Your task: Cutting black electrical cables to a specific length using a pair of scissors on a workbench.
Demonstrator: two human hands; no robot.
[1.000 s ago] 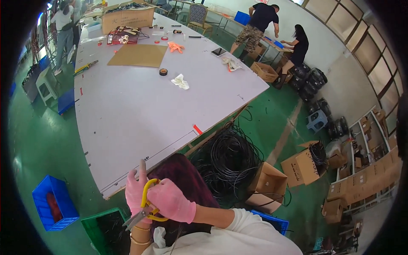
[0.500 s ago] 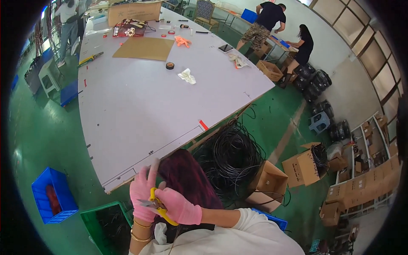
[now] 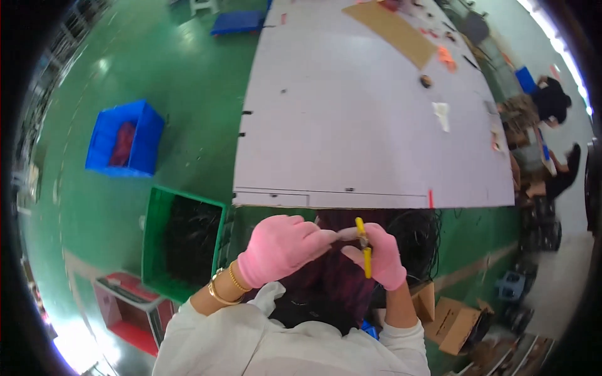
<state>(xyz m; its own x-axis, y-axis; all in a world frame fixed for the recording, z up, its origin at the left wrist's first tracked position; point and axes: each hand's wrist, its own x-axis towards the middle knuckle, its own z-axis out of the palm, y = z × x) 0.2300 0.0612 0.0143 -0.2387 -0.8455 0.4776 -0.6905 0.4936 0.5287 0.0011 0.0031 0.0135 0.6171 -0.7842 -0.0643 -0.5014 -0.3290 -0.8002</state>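
Observation:
Both my hands wear pink gloves and meet in front of the table's near edge. My left hand (image 3: 285, 249) is closed, its thumb and forefinger pinched together close to my right hand's fingertips. Whatever it may pinch is too small to make out. In my right hand (image 3: 385, 254) sits a pair of yellow-handled snips (image 3: 367, 263), lying across the fingers with thumb and forefinger stretched toward the left. A dark reddish cloth (image 3: 342, 282) hangs below the hands, over my lap. Just beyond them stands the white table (image 3: 351, 138), with black lines and a red mark along its near edge.
At left a green crate (image 3: 150, 244) holds dark thin strands; farther off stands a blue bin (image 3: 143, 147) with reddish contents. Black cable coils (image 3: 417, 244) and a cardboard box (image 3: 454, 323) are at right. Cardboard, tape and an orange glove (image 3: 446, 58) lie on the table. Two people work beyond it.
My view has swung left, so the table shows farther right. My hands have gone from overlapping to side by side, and the left fingers have gone from spread to pinched. The snips stay in my right hand.

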